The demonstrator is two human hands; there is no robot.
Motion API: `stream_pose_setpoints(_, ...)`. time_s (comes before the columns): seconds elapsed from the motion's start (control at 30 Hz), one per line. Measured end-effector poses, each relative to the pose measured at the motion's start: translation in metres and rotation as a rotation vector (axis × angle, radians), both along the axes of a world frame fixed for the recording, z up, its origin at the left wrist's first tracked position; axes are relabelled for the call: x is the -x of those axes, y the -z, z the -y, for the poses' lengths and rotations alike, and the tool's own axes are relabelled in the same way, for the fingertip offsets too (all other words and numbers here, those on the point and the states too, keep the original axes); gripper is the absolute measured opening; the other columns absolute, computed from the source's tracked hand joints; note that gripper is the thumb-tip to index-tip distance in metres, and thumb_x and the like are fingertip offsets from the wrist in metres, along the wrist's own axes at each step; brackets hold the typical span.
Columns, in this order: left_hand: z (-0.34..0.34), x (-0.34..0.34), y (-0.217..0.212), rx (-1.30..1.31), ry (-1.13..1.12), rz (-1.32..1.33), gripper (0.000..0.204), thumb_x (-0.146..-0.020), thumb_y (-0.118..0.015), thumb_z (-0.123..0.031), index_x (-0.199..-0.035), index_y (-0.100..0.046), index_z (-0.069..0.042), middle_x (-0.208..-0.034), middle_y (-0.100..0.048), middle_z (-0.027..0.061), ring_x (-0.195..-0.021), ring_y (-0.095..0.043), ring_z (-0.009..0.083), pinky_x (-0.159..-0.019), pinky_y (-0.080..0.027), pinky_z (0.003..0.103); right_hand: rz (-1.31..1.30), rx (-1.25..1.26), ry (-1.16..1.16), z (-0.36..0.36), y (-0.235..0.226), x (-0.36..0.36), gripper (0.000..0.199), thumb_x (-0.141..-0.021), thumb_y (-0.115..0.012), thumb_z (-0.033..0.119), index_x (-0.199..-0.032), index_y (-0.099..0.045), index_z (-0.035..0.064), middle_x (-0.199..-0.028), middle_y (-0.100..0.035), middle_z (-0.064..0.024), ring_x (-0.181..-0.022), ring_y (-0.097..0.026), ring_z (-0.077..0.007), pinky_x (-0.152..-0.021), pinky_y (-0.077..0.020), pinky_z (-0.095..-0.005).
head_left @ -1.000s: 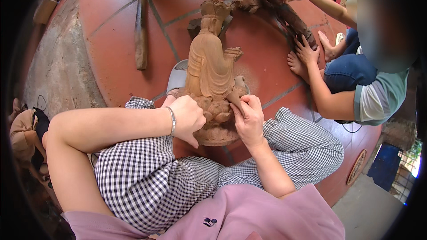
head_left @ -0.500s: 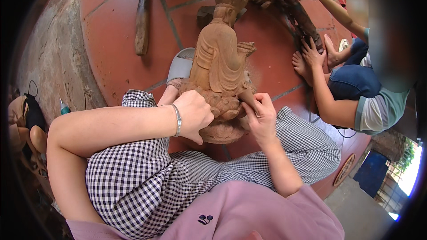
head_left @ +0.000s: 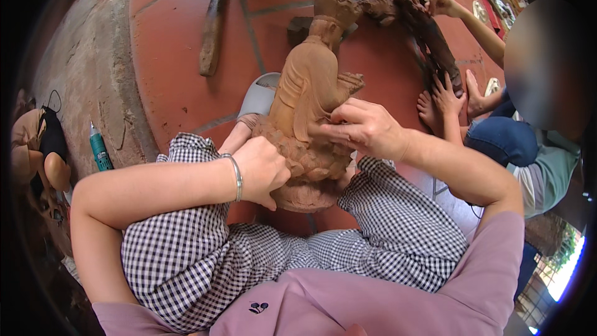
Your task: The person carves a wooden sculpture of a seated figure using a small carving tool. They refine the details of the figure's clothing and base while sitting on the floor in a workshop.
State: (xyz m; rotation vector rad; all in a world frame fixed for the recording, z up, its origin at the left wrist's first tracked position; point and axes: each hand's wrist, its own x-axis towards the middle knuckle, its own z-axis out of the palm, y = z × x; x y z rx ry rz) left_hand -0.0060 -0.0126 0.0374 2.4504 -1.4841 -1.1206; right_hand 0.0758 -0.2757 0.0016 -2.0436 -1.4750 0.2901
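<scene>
A carved brown wooden statue [head_left: 297, 87] stands between my legs. It is a seated, robed figure in a tall headdress, facing right, on a petalled base [head_left: 305, 196]. My left hand [head_left: 260, 171], with a silver bracelet at its wrist, is closed against the left side of that base, fingertips hidden behind it. Across the lower robe, below the statue's hands, lies my right hand [head_left: 367, 129]. Its fingers are pressed together on the wood; whatever they pinch is hidden from this side.
A long wooden mallet or club [head_left: 215, 31] lies on the red tiles. Beyond the statue is a gnarled dark wood piece [head_left: 429, 34], touched by another person's hands [head_left: 446, 96]. A green bottle [head_left: 99, 149] stands at left beside a stone slab [head_left: 81, 56].
My right hand has moved up from the petalled base to the robe, its forearm swinging outward. The brown flat piece seen in its fingers before is hidden. My left hand keeps its hold.
</scene>
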Motion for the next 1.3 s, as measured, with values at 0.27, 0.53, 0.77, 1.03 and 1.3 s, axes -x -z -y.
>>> stream_pose_setpoints(0.27,-0.005,0.006,0.016,0.101,-0.042,0.04,0.055,-0.069,-0.081,-0.061,-0.079,-0.076,-0.007,-0.074,-0.073,0.0092,-0.07,-0.073,0.0255,-0.062,-0.055,0.038,0.097,-0.125,0.186,0.002,0.032,0.027,0.048,-0.075,-0.078,0.011,-0.122,-0.076,0.0231,-0.085,-0.057,-0.0027,-0.077,-0.053,-0.0212,-0.065,-0.047,-0.0347)
stream_pose_setpoints(0.53,0.001,-0.003,0.007,0.003,-0.006,0.056,0.058,-0.069,-0.079,-0.064,-0.079,-0.076,-0.007,-0.074,-0.073,0.0087,-0.072,-0.072,0.0242,-0.063,-0.054,0.037,0.076,-0.108,0.353,0.014,0.029,0.05,0.043,-0.078,-0.078,0.012,-0.119,-0.076,0.025,-0.082,-0.056,-0.0011,-0.073,-0.051,-0.0211,-0.064,-0.0464,-0.034)
stream_pose_setpoints(0.77,-0.002,0.01,0.03,-0.025,-0.056,0.061,0.079,-0.06,-0.078,-0.072,-0.101,-0.077,-0.005,-0.092,-0.073,0.0191,-0.1,-0.069,0.0371,-0.103,-0.034,0.064,0.133,-0.174,0.384,-0.013,0.025,0.049,0.028,-0.079,-0.074,0.012,-0.106,-0.078,0.0208,-0.085,-0.056,-0.0019,-0.08,-0.054,-0.024,-0.071,-0.0455,-0.0382)
stream_pose_setpoints(1.03,0.002,0.003,0.018,0.063,-0.018,0.18,0.07,-0.063,-0.076,-0.077,-0.083,-0.078,-0.01,-0.075,-0.07,0.011,-0.084,-0.066,0.034,-0.07,-0.052,0.041,0.175,-0.197,0.458,-0.022,0.021,0.049,0.028,-0.084,-0.076,0.02,-0.112,-0.078,0.0214,-0.086,-0.055,-0.0014,-0.082,-0.054,-0.0218,-0.077,-0.0426,-0.0368)
stream_pose_setpoints(1.3,-0.009,0.009,0.027,0.124,-0.004,0.232,0.071,-0.066,-0.075,-0.075,-0.098,-0.076,-0.011,-0.088,-0.071,0.0099,-0.089,-0.068,0.0299,-0.06,-0.055,0.039,0.219,-0.207,0.46,-0.013,0.024,0.057,0.022,-0.089,-0.071,0.029,-0.108,-0.079,0.0235,-0.086,-0.054,-0.0015,-0.084,-0.053,-0.0207,-0.075,-0.0417,-0.0364)
